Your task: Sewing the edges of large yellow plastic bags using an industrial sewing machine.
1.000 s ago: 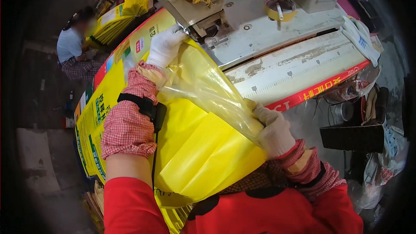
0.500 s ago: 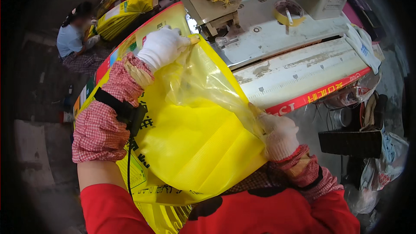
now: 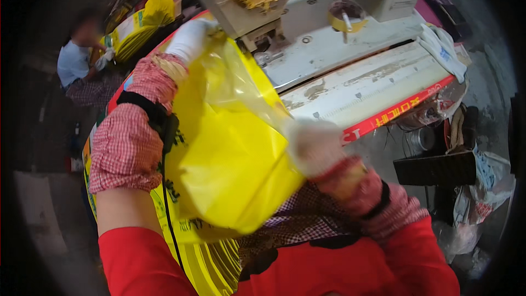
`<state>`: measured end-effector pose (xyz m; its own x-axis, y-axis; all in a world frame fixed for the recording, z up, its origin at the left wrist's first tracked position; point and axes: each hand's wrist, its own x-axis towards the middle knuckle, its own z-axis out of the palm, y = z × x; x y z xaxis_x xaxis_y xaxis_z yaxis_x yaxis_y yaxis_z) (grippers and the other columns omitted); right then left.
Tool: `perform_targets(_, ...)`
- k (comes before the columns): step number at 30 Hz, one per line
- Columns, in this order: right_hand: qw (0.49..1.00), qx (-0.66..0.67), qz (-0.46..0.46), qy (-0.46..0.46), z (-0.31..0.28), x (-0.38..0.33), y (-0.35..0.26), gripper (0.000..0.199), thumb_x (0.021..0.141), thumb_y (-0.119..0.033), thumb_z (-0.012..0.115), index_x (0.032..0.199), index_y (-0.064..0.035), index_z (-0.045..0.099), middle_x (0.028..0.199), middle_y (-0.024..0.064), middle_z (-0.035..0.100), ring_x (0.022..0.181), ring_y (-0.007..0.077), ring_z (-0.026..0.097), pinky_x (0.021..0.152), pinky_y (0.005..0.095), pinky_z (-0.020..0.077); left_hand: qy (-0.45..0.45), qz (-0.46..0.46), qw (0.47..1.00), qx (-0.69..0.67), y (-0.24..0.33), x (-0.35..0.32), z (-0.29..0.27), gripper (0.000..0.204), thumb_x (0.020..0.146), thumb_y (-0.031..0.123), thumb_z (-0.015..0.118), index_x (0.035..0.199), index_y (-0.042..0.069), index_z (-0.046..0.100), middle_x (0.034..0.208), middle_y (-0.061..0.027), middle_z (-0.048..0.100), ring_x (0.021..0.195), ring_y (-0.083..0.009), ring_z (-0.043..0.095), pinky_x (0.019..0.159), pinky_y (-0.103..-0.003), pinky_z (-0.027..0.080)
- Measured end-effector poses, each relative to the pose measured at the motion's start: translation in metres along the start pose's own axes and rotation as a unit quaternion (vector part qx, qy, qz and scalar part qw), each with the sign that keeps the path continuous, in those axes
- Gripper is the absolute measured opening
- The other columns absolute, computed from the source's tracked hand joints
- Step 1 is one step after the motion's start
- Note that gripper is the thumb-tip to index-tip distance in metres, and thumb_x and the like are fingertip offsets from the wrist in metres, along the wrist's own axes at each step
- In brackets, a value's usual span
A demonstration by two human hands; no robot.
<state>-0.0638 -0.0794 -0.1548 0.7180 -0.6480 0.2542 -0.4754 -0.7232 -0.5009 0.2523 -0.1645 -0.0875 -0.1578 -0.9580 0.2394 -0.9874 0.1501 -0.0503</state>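
A yellow plastic woven bag (image 3: 230, 159) with a clear film lining hangs between my gloved hands, its middle bulging toward me. My left hand (image 3: 192, 38), in a white glove, grips its far edge beside the sewing machine (image 3: 235, 0) head. At the opposite end of the same edge my right hand (image 3: 313, 143) is closed on the bag, smeared by motion, near the front of the machine table. The fingers of both hands are partly hidden. Below the bag, at my lap, a stack of yellow bags (image 3: 216, 260) fans out.
A tape roll (image 3: 346, 17) and a white glove (image 3: 441, 52) lie on the machine bed (image 3: 329, 85), which has a red printed front strip (image 3: 405, 107). Far left, a person (image 3: 76, 63) sits by yellow bundles (image 3: 143, 22). A dark box (image 3: 435, 169) stands at right.
Both hands have moved leftward with the bag; the left has shifted farther along the machine's side. The bag's edge has drawn away from the needle area, and its front has lifted off my lap.
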Motion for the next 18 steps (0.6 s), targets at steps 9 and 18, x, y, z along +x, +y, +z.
perform_targets(9,0.996,-0.049,-0.054,-0.058,-0.025,0.122,-0.028,0.023,0.077,-0.015,0.051,0.087,-0.0025,0.068,0.082,0.0195,0.065,0.076,0.0326,0.065,0.065,0.0426,0.0515,-0.038,-0.021,0.991,0.125,-0.007,0.010,-0.094,0.014,0.075,0.013,0.059,0.084,0.003,0.063,0.089,-0.0185,0.062,0.082,-0.0345,0.060,0.072,-0.037,0.048)
perform_targets(18,0.929,0.220,-0.239,-0.178,-0.006,0.180,0.053,0.028,0.077,-0.031,0.060,0.089,-0.0075,0.067,0.087,0.0153,0.065,0.081,0.0283,0.061,0.073,0.0376,0.0466,-0.123,0.336,0.932,-0.057,0.174,-0.007,-0.125,0.034,0.073,0.031,0.066,0.098,0.008,0.059,0.076,-0.0065,0.061,0.085,-0.0288,0.059,0.080,-0.042,0.043)
